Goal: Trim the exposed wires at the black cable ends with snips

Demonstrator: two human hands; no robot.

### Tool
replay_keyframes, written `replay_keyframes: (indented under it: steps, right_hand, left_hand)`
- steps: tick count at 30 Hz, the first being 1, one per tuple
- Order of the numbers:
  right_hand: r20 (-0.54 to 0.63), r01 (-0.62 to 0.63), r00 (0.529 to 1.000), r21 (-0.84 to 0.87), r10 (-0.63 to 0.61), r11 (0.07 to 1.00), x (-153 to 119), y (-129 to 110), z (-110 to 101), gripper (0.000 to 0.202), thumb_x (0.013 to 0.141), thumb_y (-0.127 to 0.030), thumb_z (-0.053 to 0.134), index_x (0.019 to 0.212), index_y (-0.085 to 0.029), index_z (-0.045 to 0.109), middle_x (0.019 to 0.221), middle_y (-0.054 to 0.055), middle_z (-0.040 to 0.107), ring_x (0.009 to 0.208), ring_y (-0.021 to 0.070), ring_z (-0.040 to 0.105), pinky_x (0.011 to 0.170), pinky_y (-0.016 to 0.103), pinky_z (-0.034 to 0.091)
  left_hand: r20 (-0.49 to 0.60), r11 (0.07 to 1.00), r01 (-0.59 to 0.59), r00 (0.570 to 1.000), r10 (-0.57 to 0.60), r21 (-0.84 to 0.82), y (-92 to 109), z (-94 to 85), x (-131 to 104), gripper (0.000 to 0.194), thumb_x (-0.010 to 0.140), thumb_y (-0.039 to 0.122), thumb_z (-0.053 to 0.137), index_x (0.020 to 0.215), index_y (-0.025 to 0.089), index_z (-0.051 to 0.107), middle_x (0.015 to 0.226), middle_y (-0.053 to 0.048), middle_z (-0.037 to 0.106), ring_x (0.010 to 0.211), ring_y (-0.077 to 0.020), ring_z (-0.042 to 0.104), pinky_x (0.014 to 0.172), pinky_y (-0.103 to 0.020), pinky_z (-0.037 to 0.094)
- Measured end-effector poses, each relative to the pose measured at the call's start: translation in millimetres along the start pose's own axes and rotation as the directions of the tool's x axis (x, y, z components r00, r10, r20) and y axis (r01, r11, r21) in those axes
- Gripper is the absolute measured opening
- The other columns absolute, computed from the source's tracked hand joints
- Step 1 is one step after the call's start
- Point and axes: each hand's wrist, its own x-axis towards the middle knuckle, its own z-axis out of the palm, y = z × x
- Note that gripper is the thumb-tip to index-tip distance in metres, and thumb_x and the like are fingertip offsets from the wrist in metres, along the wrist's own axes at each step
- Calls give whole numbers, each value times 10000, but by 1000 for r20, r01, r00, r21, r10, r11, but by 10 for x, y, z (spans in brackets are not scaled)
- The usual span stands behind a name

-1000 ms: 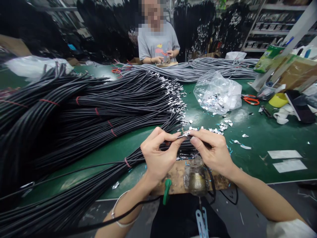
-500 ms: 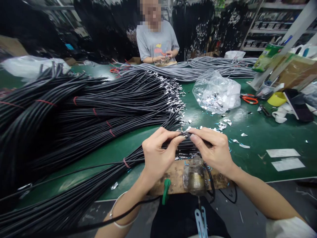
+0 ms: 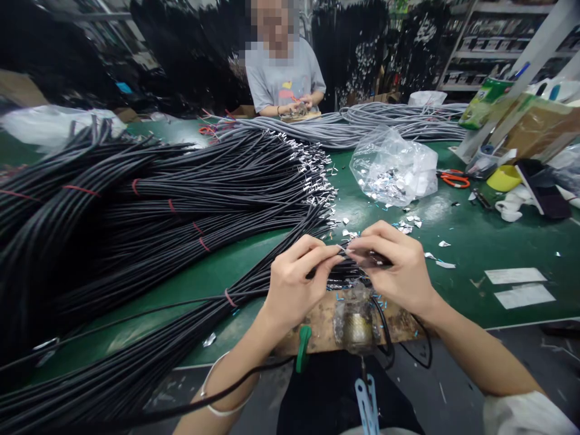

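Note:
In the head view my left hand (image 3: 299,272) is closed in a pinch on the end of a black cable, whose body is mostly hidden by my fingers. A thin pale cable tip (image 3: 343,248) shows between my two hands. My right hand (image 3: 396,263) pinches at that tip with thumb and forefinger. Something dark shows under its curled fingers, too hidden to name. Just below my hands, a wooden board (image 3: 317,311) at the table edge carries a plastic-wrapped metal device (image 3: 357,326) and a green lever (image 3: 303,347).
Bundles of black cables (image 3: 217,187) with silvery ends fill the left. Grey cables (image 3: 362,121) lie across the back, before a seated person (image 3: 285,78). A clear bag of scraps (image 3: 394,172), orange-handled cutters (image 3: 454,179) and white paper strips (image 3: 516,276) are on the right.
My hands have drawn slightly apart at the cable end, and a pale tip now shows between them. The right hand's knuckles have risen and its fingers curled more.

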Motion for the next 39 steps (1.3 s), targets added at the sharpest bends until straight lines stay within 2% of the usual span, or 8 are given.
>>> replay_keyframes:
  steps: [4,6,9,13,19,24,31,39]
  right_hand:
    - [77,319,948,-254,-309,913,-72,51,69,228,821,-90,439,879,-168,645,801,60,644,676,146,594,565,258,459]
    - [88,388,921,-313,-381,867,-92,57,89,205,851,-148,443,901,-179,639,805,58,651,663,146,590,552,259,451]
    - [57,288,957,-319,-284,903,-80,51,66,188,835,-132,466,926,-175,626,859,58,637,676,137,583,543,247,447]
    - [19,117,993,-152,-116,981,-18,64,-33,280,778,-51,499,987,-189,624,937,50,612,791,134,602,618,234,483]
    - [27,198,980,-211,-197,957,-4,83,-50,309,702,-7,447,868,-175,645,818,28,635,648,113,590,538,219,439]
    - [106,285,958,-358,-265,889,-31,76,19,264,725,-29,410,821,-161,618,773,44,620,646,133,569,534,234,408]
    - [83,76,995,-298,-53,952,-57,55,113,211,699,-31,440,810,-157,568,772,27,549,625,115,524,542,225,385]
    - [-9,273,953,-414,-304,868,-76,80,153,168,773,-88,451,845,-154,587,713,26,572,586,129,511,511,245,363]
  left_hand:
    - [20,998,7,1000,-8,62,24,19,-30,84,815,118,595,826,148,672,671,-5,583,586,-82,534,552,-195,442]
    - [38,995,34,999,-38,91,41,25,-32,94,833,139,575,814,147,667,665,-8,582,556,-78,522,519,-195,425]
    - [2,992,38,999,-38,119,57,27,-28,102,840,151,569,812,148,667,676,-15,601,564,-81,537,531,-196,435]
    - [-64,996,55,997,-51,75,55,18,-21,69,812,143,607,807,158,674,691,-8,601,574,-76,548,516,-187,436]
    - [-8,998,58,998,-58,20,29,30,-15,70,792,132,631,834,158,681,667,7,585,547,-67,518,507,-188,417]
    - [-12,994,-17,1000,19,109,-2,63,-62,81,799,106,601,825,155,661,644,13,560,566,-77,514,537,-195,413]
    - [-60,956,-33,997,52,290,30,99,-106,138,829,119,531,868,136,662,657,-11,580,555,-96,526,534,-211,407]
    - [5,978,185,983,-186,97,62,116,-51,159,859,153,527,773,135,660,673,-20,616,595,-95,545,575,-207,398]
